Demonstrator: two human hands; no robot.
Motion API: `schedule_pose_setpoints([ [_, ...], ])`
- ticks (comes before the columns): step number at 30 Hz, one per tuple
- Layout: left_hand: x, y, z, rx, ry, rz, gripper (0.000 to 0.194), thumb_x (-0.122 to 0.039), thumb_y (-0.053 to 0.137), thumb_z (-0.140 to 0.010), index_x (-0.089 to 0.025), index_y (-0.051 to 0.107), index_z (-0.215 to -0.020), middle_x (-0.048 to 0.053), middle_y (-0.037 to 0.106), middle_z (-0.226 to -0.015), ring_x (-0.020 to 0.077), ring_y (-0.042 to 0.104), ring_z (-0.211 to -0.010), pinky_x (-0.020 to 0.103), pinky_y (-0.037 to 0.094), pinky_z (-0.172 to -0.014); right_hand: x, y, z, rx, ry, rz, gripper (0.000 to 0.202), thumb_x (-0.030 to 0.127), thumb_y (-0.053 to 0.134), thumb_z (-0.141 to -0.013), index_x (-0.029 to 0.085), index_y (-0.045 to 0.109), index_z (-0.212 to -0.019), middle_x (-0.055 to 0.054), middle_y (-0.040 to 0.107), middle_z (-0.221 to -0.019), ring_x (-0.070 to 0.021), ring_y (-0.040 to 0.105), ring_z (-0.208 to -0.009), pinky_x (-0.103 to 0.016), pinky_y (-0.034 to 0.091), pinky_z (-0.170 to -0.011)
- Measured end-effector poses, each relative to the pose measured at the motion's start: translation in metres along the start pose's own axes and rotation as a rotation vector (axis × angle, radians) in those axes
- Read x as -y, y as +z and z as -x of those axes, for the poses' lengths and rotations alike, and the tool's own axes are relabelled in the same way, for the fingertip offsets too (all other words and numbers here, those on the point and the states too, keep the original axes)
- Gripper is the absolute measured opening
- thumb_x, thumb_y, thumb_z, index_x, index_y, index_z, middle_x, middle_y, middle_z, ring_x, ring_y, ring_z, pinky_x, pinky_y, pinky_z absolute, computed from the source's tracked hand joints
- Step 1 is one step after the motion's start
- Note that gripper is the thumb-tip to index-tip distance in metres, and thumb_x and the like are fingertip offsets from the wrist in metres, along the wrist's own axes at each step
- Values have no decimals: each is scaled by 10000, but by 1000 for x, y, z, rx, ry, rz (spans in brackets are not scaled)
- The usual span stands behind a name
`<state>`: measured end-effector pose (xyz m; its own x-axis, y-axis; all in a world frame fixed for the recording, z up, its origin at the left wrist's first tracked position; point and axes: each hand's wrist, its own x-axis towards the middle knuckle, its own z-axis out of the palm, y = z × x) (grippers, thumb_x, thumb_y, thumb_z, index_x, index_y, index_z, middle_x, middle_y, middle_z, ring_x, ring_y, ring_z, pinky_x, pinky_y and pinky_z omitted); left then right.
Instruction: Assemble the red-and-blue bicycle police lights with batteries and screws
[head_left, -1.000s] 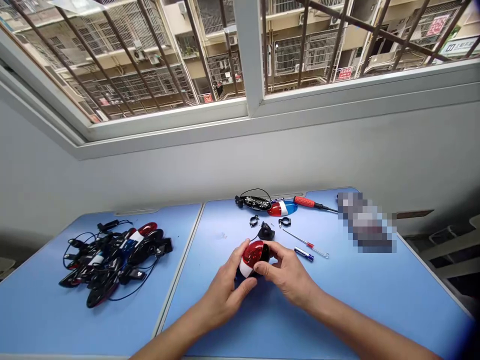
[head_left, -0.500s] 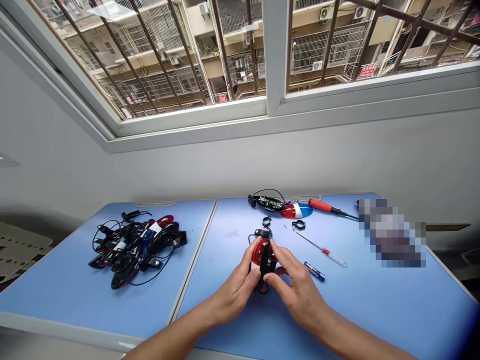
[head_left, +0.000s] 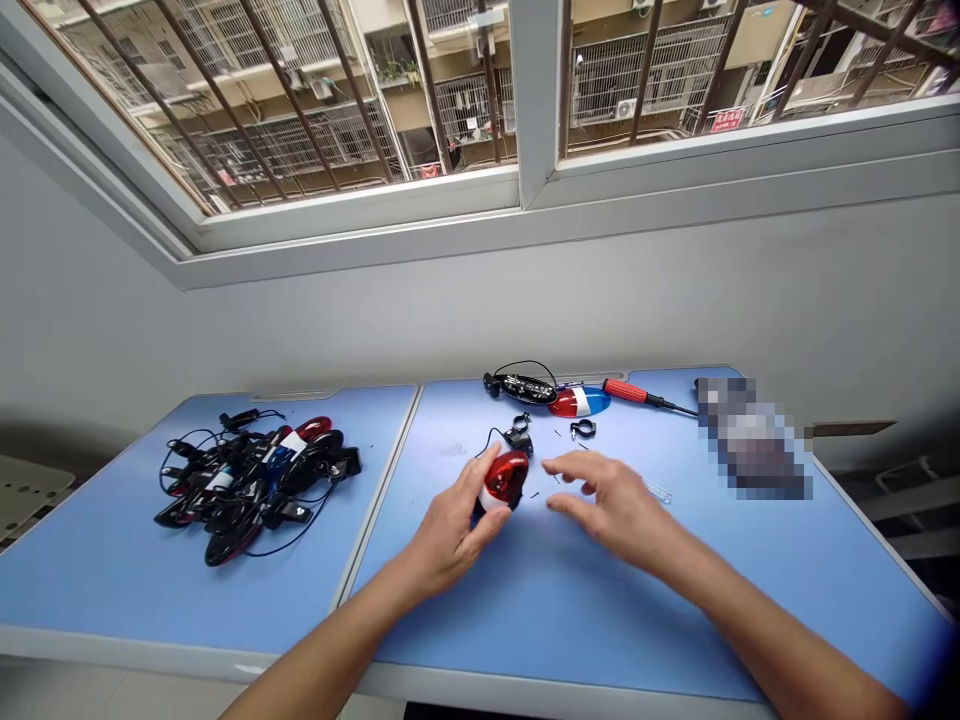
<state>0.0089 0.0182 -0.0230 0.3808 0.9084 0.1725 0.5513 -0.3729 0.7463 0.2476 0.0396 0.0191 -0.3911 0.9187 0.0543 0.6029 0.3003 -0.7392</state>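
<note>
1. Red-and-white glossy plastic light (head_left: 506, 478) sits in the left hand (head_left: 452, 520), over the right-hand part of the blue tabletop (head_left: 465, 610), gripped between thumb and fingers.
2. Right hand (head_left: 611, 500) is open, thumb and fingers parted, near the light but apart from it; it partly covers a clear-handled thin tool (head_left: 658, 491).
3. Just beyond the light lie a small black plastic piece (head_left: 523, 444) and two black ring clamps (head_left: 583, 429).
4. Farther back, a red-white-blue oval plastic cover (head_left: 579, 402) lies near a red-handled screwdriver (head_left: 626, 390).
</note>
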Motion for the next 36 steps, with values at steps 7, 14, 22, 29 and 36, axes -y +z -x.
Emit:
schedule_pose_setpoints([
  [7, 1, 0, 0, -61, 72, -323, 698, -341, 519, -928, -235, 198, -1539, 153, 502, -1420, 321, 543, -1248, 435, 486, -965, 7, -27, 4, 372, 213, 621, 157, 327, 711, -780, 228, 729, -901, -55, 748, -885, -260, 677, -866, -314, 420, -676],
  [14, -10, 15, 2, 167, 165, -460, 635, -307, 609, -875, -226, 364, -1454, 143, 568, -1330, 314, 569, -1181, 404, 517, -900, 5, -9, 0, 429, 210, 750, 150, 204, 625, -814, 188, 706, -939, -99, 749, -923, -277, 694, -903, -297, 386, -648],
  [22, -11, 15, 5, 156, 97, -341, 598, -320, 610, -883, -277, 397, -1441, 107, 603, -1226, 301, 572, -1087, 385, 499, -844, 4, -15, -8, 379, 278, 781, 131, 248, 620, -834, 191, 688, -930, -106, 747, -936, -274, 698, -902, -293, 379, -626],
  [29, -6, -10, -1, 279, -217, 795, 636, -670, 532, -849, -160, 538, -1229, 84, 608, -935, 141, 570, -648, 206, 398, -484, 1, -17, -8, 349, 273, 786, 135, 248, 581, -879, 180, 682, -937, -110, 746, -983, -297, 694, -943, -298, 348, -588],
  [36, 13, -6, -13, 396, -335, 1313, 699, -718, 502, -835, -117, 584, -1181, 23, 540, -761, 47, 423, -440, 174, 232, -358, -9, -15, -10, 282, 246, 771, 166, 287, 574, -887, 196, 684, -971, -96, 739, -974, -286, 693, -903, -305, 363, -572],
])
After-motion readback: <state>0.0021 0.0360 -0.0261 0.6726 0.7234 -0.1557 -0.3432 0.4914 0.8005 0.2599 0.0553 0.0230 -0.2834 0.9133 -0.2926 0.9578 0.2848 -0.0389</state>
